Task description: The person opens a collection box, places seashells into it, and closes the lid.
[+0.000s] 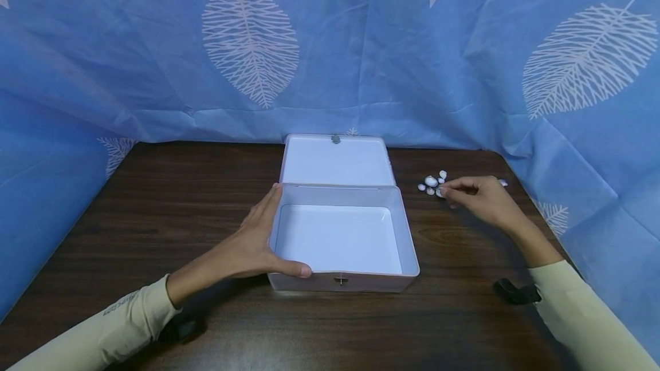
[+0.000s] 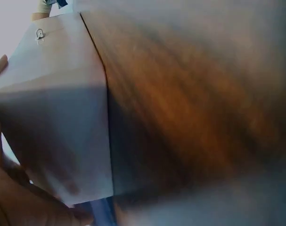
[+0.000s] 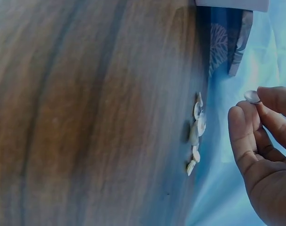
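Observation:
A pale rectangular tin box [image 1: 342, 283] stands on the table with its hinged lid [image 1: 337, 159] thrown back; the white inside has nothing in it. My left hand [image 1: 252, 245] rests along the box's left wall, fingers stretched toward the back corner and thumb lying over the front rim. To the right of the box lies a cluster of small, white, shell-like pieces [image 1: 431, 181]. Over its near side, my right hand [image 1: 479, 199] pinches one small, round, white, shell-like piece [image 3: 251, 97] between thumb and fingertips, raised off the table in the right wrist view.
Another small white piece [image 1: 503, 182] lies beyond my right hand, by the table's right edge. The dark wooden table [image 1: 154, 216] ends at a blue leaf-print cloth [image 1: 330, 62] hanging behind and at both sides. A metal clasp [image 1: 341, 281] sits on the box front.

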`<state>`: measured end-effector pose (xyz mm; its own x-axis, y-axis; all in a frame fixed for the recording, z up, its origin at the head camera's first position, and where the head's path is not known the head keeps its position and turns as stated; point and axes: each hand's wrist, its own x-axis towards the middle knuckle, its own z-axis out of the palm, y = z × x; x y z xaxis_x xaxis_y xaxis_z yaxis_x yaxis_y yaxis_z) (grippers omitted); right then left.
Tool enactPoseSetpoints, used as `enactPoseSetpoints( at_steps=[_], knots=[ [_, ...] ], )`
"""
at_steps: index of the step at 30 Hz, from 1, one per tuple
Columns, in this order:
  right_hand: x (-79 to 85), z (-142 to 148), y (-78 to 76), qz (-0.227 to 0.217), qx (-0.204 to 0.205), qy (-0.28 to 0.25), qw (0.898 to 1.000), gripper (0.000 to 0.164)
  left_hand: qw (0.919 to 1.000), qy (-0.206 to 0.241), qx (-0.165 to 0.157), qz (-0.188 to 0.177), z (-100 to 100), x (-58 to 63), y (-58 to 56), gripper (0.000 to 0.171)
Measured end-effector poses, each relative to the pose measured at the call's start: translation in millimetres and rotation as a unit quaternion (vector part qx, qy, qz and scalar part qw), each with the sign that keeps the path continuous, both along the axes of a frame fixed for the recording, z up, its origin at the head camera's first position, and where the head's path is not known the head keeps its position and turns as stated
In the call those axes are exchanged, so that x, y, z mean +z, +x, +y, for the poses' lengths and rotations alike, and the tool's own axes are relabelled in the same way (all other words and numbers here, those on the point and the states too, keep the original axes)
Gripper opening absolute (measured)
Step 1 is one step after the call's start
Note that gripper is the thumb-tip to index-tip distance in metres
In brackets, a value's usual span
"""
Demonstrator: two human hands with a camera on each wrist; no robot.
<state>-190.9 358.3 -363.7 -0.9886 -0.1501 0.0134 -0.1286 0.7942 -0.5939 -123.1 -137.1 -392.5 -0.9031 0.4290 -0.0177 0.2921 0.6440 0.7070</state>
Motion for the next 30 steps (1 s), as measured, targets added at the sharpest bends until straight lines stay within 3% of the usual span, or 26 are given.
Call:
enactPoseSetpoints(
  at_steps=[5,14,24,30],
  knots=[
    [4.5,-3.5,0.1,0.001,-0.005,-0.017,1.0,0.043,0.9957,0.086,0.01,-0.033,0.3,-7.0,0.0,0.158],
    [9.2,-10.9,-2.3,-0.004,-0.012,-0.03,0.999,0.045,0.9842,0.164,0.028,-0.061,-3.1,-13.6,2.2,0.126],
    [13.3,-22.8,-5.0,0.003,0.003,-0.097,0.995,0.038,0.9717,0.206,0.015,-0.115,-16.7,-18.2,-6.4,0.088],
    [15.8,-30.8,-8.9,-0.014,0.012,-0.127,0.992,0.038,0.966,0.211,0.002,-0.15,-22.1,-13.0,-13.8,0.083]
  ],
)
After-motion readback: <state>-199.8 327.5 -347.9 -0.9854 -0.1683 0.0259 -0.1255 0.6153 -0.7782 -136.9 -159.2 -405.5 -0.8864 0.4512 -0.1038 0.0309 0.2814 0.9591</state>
